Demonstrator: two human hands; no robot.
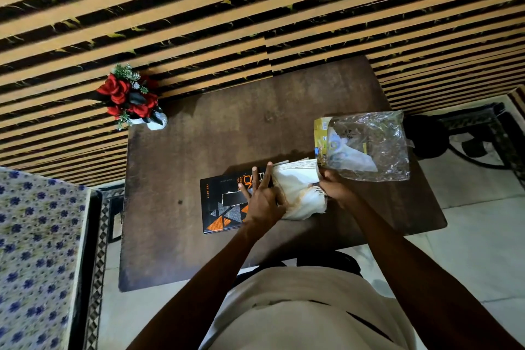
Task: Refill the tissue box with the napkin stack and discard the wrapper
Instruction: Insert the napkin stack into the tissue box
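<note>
Napkin stack [298, 190] (bent) — wrapper [369, 145] alongside

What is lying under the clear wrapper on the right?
Through the clear wrapper a yellow printed card and a white sheet show. The table lies beneath; anything else under the crinkled plastic cannot be made out.

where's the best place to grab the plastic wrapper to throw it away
Probably pinch the clear wrapper at its near right edge, coming from the right: it lies flat and crumpled on the table, and that side is clear of the napkin stack and both hands.
</note>
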